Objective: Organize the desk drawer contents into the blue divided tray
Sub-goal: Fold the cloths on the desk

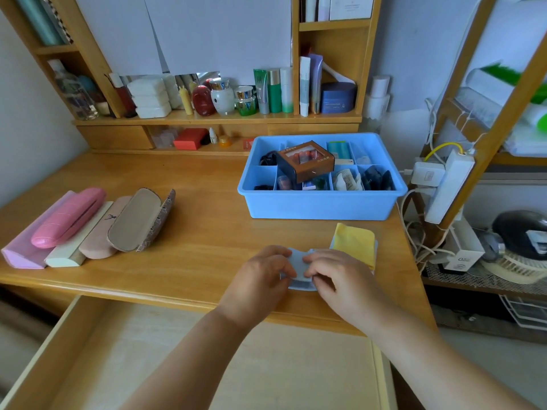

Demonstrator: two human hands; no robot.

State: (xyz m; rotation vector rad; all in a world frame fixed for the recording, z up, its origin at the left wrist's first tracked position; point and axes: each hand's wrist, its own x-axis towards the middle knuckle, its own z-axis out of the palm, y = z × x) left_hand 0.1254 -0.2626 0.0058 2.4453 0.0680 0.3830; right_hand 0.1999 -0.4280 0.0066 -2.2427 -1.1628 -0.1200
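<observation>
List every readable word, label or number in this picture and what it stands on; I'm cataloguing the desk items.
"O" followed by a small illegible mark: on the white box on the right-hand rack.
Brown windowed box lying across the blue divided tray: light characters on its side, too blurred to read.
Dark blue jar on the shelf: label line too small.
White card on the top shelf: print too faint.
Nothing else is legible.
</observation>
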